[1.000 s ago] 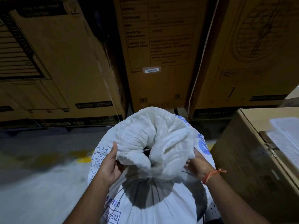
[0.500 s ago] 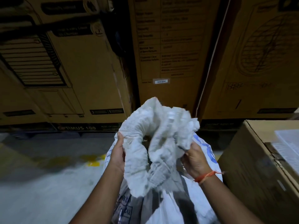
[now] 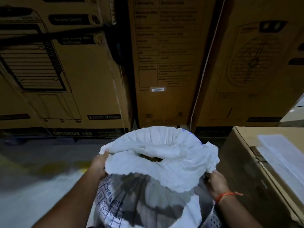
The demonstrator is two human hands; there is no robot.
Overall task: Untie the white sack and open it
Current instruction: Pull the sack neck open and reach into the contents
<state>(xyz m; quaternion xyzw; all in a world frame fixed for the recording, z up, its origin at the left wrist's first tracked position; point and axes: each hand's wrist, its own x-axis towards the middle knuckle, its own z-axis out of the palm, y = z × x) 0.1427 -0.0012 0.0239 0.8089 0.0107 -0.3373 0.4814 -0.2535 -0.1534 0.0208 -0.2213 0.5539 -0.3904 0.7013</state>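
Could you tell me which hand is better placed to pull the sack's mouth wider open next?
Right, probably. The right hand grips the white sack low, under its folded rim, free to pull outward; the left hand pins the opposite rim as an anchor.

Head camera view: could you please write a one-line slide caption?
Left hand and right hand spread the crumpled white woven sack mouth before tall brown cardboard boxes.

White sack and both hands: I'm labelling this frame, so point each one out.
white sack (image 3: pixel 156 163), head view, crumpled rim of its mouth.
left hand (image 3: pixel 98 163), head view, back of the hand.
right hand (image 3: pixel 215 185), head view, back of the hand.
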